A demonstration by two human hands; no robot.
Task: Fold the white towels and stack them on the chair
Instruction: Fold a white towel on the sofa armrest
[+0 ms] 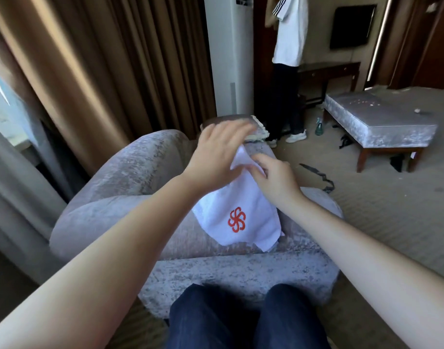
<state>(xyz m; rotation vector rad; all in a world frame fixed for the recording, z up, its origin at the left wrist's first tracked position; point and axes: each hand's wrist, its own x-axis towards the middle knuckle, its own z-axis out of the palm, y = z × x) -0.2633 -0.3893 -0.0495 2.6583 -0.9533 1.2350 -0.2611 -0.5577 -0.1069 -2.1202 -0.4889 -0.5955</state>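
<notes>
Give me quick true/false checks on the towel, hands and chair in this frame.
1. The white towel carries a red logo. True.
2. The right hand pinches the white towel's top edge. True.
3. The left hand is clenched in a fist. False: its fingers are spread open.
4. The white towel is already folded and put down. False: it is held up, unfolded, over the grey chair.

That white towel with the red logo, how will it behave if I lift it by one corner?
Probably floppy: the white towel droops in soft folds below the right hand pinching its top. Likely light, since that pinch seems to carry it. Unlikely to slide on the plush chair.
</notes>
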